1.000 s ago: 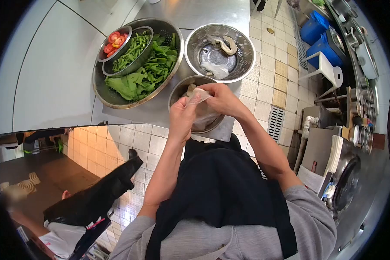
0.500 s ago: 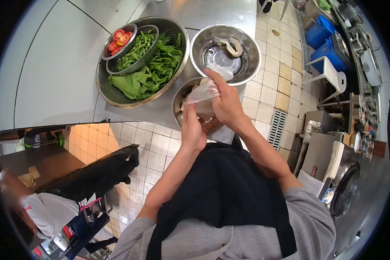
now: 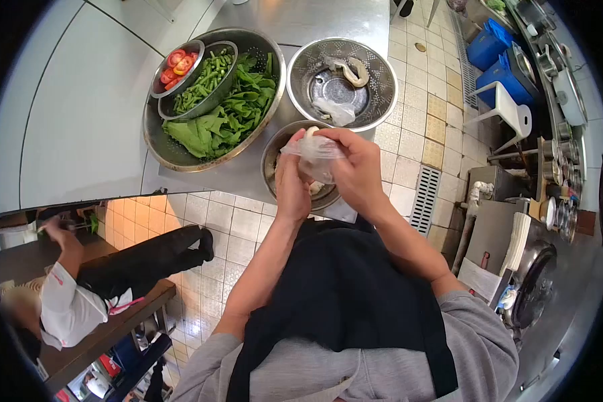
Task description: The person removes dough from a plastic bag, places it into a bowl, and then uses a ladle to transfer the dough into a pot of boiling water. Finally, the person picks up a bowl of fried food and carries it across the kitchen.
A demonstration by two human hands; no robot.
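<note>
My left hand (image 3: 292, 188) and my right hand (image 3: 355, 166) both grip a clear plastic bag (image 3: 313, 151) with a pale piece of food in it, held just above a small steel bowl (image 3: 272, 155) at the counter's near edge. Behind it stands a steel colander (image 3: 382, 74) with pale squid-like pieces (image 3: 350, 68) and another crumpled plastic bag (image 3: 333, 109) inside.
A large steel basin (image 3: 167, 151) of green leaves (image 3: 224, 114) carries a bowl of green beans (image 3: 206, 77) and a bowl of sliced tomatoes (image 3: 175, 63). Another person (image 3: 87, 285) in a white top crouches on the tiled floor at lower left. Blue bins (image 3: 499, 57) and stacked pots (image 3: 561, 174) line the right.
My hands drew the bag back from over the colander's rim to above the small bowl. The person on the floor shifted and reached an arm toward the left.
</note>
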